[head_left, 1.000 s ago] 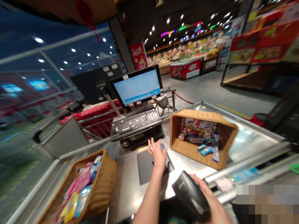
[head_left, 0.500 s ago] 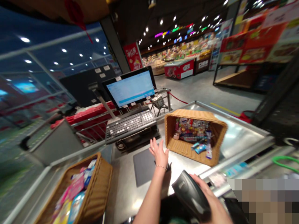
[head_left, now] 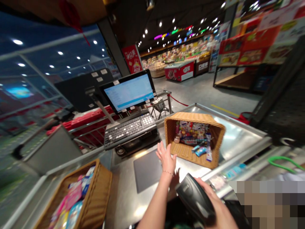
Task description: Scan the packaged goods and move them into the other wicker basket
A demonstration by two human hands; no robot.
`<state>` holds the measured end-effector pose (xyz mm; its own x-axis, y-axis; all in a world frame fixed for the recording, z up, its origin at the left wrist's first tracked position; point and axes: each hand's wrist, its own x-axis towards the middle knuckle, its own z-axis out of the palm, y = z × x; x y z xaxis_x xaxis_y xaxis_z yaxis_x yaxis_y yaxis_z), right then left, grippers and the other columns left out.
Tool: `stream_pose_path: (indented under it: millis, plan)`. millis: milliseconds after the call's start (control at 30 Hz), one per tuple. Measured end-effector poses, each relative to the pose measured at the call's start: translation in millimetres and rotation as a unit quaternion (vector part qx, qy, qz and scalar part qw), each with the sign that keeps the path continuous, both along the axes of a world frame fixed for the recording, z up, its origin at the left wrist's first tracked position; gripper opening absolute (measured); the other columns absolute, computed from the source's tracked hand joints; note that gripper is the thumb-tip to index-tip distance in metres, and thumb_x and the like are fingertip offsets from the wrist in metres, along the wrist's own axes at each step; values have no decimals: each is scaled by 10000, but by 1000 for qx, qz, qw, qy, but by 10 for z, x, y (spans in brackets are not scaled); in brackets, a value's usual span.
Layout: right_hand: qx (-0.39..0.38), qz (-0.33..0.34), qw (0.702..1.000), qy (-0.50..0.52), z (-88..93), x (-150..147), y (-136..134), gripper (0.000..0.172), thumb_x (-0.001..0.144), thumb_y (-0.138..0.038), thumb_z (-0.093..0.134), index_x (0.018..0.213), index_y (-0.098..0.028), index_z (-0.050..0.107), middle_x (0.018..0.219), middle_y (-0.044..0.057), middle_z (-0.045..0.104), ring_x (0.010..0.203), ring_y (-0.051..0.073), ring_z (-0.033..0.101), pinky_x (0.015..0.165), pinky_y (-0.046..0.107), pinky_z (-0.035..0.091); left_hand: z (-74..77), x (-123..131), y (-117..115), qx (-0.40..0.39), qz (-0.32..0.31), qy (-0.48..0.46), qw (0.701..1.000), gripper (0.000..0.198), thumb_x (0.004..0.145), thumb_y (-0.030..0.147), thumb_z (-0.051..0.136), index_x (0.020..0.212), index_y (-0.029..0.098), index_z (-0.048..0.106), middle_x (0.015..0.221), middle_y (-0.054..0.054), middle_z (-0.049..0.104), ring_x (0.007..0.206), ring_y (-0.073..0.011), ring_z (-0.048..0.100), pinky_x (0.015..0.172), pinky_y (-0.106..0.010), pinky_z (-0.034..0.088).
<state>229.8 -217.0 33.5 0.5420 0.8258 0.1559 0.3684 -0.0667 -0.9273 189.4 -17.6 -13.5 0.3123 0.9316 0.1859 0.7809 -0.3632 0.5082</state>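
Left hand (head_left: 168,160) spread open, apparently empty, over the counter (head_left: 124,181), near the right-side wicker basket (head_left: 190,117) holding packets (head_left: 201,151); right hand (head_left: 218,205) gripping the scanner (head_left: 194,197). I read this as reaching; taking a packet would call for guiding the left inside.

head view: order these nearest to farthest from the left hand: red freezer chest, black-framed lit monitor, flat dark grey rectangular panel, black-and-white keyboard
From the left hand:
1. Flat dark grey rectangular panel, at the hand's left
2. Black-and-white keyboard, ahead and left
3. Black-framed lit monitor, behind the keyboard
4. Red freezer chest, far ahead in the background
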Motion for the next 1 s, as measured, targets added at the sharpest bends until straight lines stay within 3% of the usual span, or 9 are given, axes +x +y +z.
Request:
stream_pose_path:
  millis: [200, 333, 667, 867, 1000]
  plan:
    - [3, -11, 1000, -4, -62, 50, -20, 564, 649, -233, 542, 1179, -73, 646, 1238, 196, 647, 1208, 273, 589, 951, 302, 511, 48, 89, -31, -4, -17, -10, 1000, 527, 724, 169, 654, 1235, 261, 567, 1542, -112, 277, 1456, -307, 124, 1139, -581, 180]
    - [1, -17, 1000, -22, -4, 93, -42, 476, 666, -241, 563, 1122, -178, 684, 1227, 126, 678, 1196, 261, 603, 950, 313, 523, 29, 164, -45, -1, -31, -14, 999, 535, 718, 166, 653, 1239, 256, 567, 1537, -114, 287, 1455, -308, 129, 1139, -579, 181]
    - [-5, -82, 997, -17, -71, 164, -58, 457, 655, -233, 575, 1095, -222, 697, 1222, 89, 688, 1140, 264, 645, 926, 311, 544, -119, 420, -100, 12, -92, -25, 995, 515, 705, 184, 650, 1212, 248, 581, 1536, -120, 278, 1449, -315, 150, 1134, -588, 181]
    - [-1, -85, 996, 0, -141, 195, -41, 492, 665, -229, 535, 1127, -151, 684, 1228, 149, 665, 1181, 245, 615, 943, 299, 524, -215, 612, -125, 1, -119, -11, 993, 529, 680, 194, 688, 1196, 247, 590, 1533, -120, 280, 1440, -339, 157, 1119, -612, 198]
    - [-13, -83, 996, 12, -146, 223, -39, 467, 661, -244, 555, 1104, -211, 698, 1223, 94, 679, 1233, 242, 572, 961, 315, 516, -263, 738, -129, -23, -132, 8, 991, 512, 699, 220, 680, 1202, 255, 590, 1531, -121, 289, 1443, -332, 148, 1118, -604, 212]
